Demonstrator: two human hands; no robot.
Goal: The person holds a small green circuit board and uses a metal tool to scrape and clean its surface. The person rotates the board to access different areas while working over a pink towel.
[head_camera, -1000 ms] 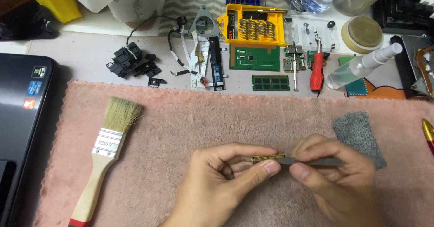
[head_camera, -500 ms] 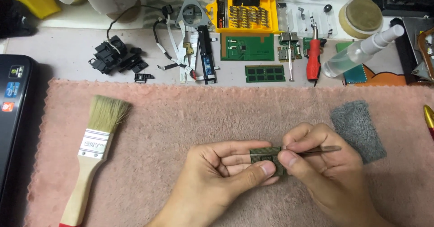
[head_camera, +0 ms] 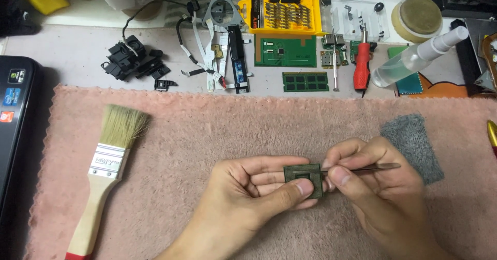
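Note:
My left hand [head_camera: 253, 192] pinches a small square green processor chip [head_camera: 303, 174] between thumb and fingers, its flat face turned up toward the camera. My right hand [head_camera: 380, 195] grips thin metal tweezers [head_camera: 373, 167], whose tips rest on the chip's face. Both hands hover just above a pink towel [head_camera: 207, 136] that covers the table.
A wooden-handled paintbrush [head_camera: 108, 161] lies at left on the towel, a grey cloth [head_camera: 412, 143] at right. Behind the towel lie black plastic parts [head_camera: 132, 61], ribbon cables [head_camera: 209, 53], green circuit boards [head_camera: 284, 51], a yellow bit case [head_camera: 282, 14], a red screwdriver [head_camera: 362, 71], a spray bottle [head_camera: 414, 58]. A laptop [head_camera: 15, 115] sits far left.
The chip has been turned from edge-on to face-up in my left hand, and the tweezers' tips have come onto its face. The view shifted slightly.

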